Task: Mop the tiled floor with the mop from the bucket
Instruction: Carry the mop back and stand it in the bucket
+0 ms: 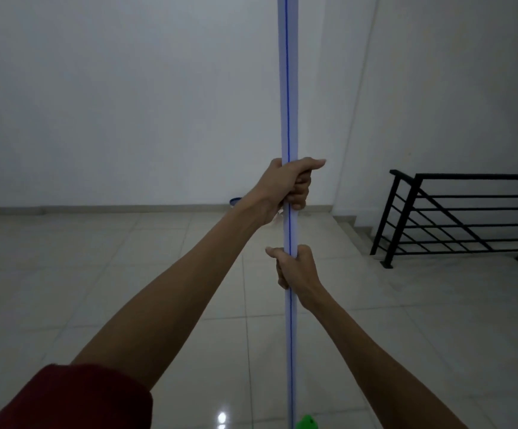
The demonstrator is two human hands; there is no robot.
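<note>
A white mop handle (287, 88) with a thin blue line runs upright through the middle of the head view, from the top edge to the bottom edge. My left hand (288, 184) grips it higher up, fingers curled round the pole. My right hand (295, 267) grips it just below. A green part (307, 422) shows at the bottom edge beside the pole's lower end; the mop head itself is out of view. The tiled floor (127, 274) is pale and glossy. No bucket is in view, though a small blue object (235, 200) peeks out behind my left wrist near the far wall.
A black metal railing (456, 212) stands at the right beside a stairwell. White walls (127, 103) close the room ahead and to the right. A light glare (221, 417) reflects off the tiles near the bottom.
</note>
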